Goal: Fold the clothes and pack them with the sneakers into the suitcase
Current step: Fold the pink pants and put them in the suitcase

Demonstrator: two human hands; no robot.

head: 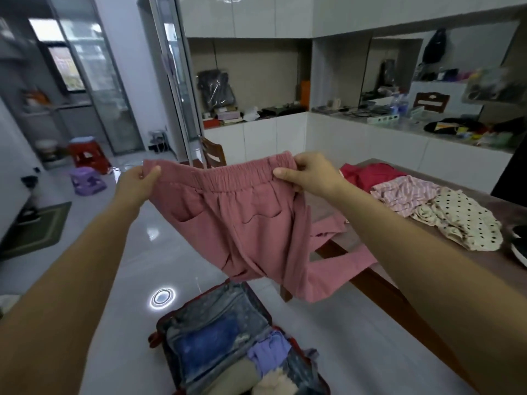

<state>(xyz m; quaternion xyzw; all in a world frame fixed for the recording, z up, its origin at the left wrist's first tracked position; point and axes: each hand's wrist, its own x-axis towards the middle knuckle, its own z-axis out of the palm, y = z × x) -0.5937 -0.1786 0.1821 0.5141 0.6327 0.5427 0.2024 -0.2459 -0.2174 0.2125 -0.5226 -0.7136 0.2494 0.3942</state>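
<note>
Both hands hold the pink trousers (242, 223) up by the elastic waistband. At one corner the left hand (139, 181) pinches the cloth between its thumb and curled fingers. Near the other end, the right hand (308, 175) grips the band with its thumb in front. The waistband is stretched between them, sagging slightly in the middle. The rest of the trousers hangs below the hands in the air, back pockets facing the camera, and the legs trail off to the right across the near corner of the brown table (370, 232).

Directly beneath the hanging cloth, a red-rimmed suitcase (155, 340) lies open on the pale floor. It holds a blue garment (205, 343), a lilac garment (271, 354) and something cream (276, 383).

On the table to the right of the right hand lie a red garment (370, 172), a striped garment (405, 195) and a polka-dot garment (462, 220), overlapping in a row. A dark sneaker (519, 243) sits at the frame's right edge, just beside the polka-dot one.
</note>
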